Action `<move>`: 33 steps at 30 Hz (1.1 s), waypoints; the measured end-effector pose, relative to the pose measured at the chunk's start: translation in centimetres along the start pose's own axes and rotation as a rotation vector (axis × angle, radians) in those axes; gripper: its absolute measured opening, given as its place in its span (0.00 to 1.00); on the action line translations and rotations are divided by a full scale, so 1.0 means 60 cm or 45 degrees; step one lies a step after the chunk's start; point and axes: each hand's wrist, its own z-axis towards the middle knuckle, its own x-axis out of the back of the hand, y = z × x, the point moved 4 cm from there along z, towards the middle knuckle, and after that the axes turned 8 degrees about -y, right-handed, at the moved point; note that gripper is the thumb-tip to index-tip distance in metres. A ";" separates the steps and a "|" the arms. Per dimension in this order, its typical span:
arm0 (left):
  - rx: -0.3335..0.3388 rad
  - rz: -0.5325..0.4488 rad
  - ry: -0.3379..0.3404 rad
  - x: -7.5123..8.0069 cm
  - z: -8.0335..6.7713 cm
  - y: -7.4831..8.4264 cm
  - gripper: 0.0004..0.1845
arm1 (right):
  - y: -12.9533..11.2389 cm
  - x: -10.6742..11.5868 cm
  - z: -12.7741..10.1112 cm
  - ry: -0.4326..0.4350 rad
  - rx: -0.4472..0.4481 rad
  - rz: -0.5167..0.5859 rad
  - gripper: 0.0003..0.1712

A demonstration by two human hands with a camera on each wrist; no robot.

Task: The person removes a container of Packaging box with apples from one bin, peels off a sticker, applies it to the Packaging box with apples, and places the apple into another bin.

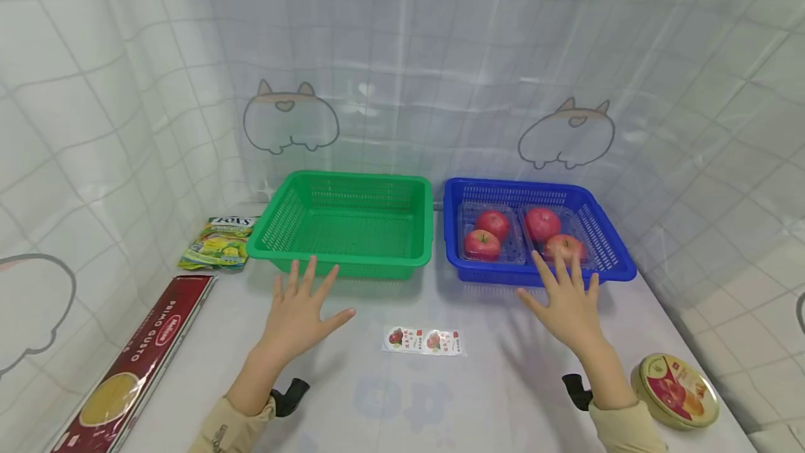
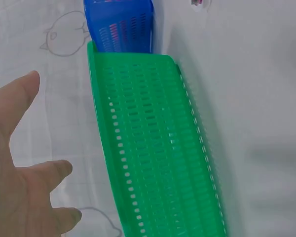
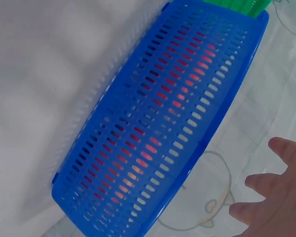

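Note:
My left hand (image 1: pixel 295 317) is spread with straight fingers and holds nothing, its fingertips just in front of the green basket (image 1: pixel 352 264). The green basket has nothing in it. My right hand (image 1: pixel 569 306) is also spread and holds nothing; its fingertips overlap the front rim of the blue basket (image 1: pixel 497 273) in the head view. Inside the blue basket sit two clear plastic boxes, each with two red apples (image 1: pixel 482 245). Between the hands, on the table, lies a strip of two fruit stickers (image 1: pixel 423 341). Both wrist views show the basket sides beyond the spread fingers.
At the left lie a yellow-green Fox's candy bag (image 1: pixel 220 243) and a long dark red pasta pack (image 1: pixel 138 362). A round tin (image 1: pixel 679 391) with a fruit picture stands by the right forearm. A patterned curtain (image 1: pixel 402 89) hangs behind the baskets and along both sides.

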 end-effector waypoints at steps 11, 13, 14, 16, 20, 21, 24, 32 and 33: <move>-0.088 -0.026 -0.016 0.002 0.048 0.061 0.46 | 0.023 0.018 0.001 -0.014 -0.051 0.013 0.44; -0.110 -0.027 -0.020 0.003 0.059 0.080 0.45 | 0.025 0.019 0.002 -0.016 -0.057 0.023 0.44; -0.122 -0.029 -0.021 0.004 0.064 0.090 0.45 | 0.026 0.020 0.003 -0.014 -0.059 0.025 0.44; -0.143 -0.041 -0.031 0.004 0.076 0.110 0.45 | 0.028 0.021 0.004 -0.007 -0.060 0.031 0.43; -0.182 -0.094 -0.069 -0.002 0.099 0.148 0.45 | 0.034 0.021 0.007 0.001 -0.070 0.039 0.43; -0.195 -0.128 -0.077 -0.004 0.105 0.157 0.45 | 0.036 0.021 0.007 0.004 -0.072 0.040 0.43; -0.227 -0.260 -0.114 -0.017 0.122 0.183 0.44 | 0.041 0.021 0.008 0.007 -0.081 0.036 0.43; -0.336 -0.764 -0.217 -0.052 0.158 0.240 0.43 | 0.049 0.019 0.010 0.001 -0.107 0.042 0.44; -0.341 -0.801 -0.214 -0.056 0.162 0.244 0.43 | 0.049 0.018 0.010 0.003 -0.109 0.043 0.44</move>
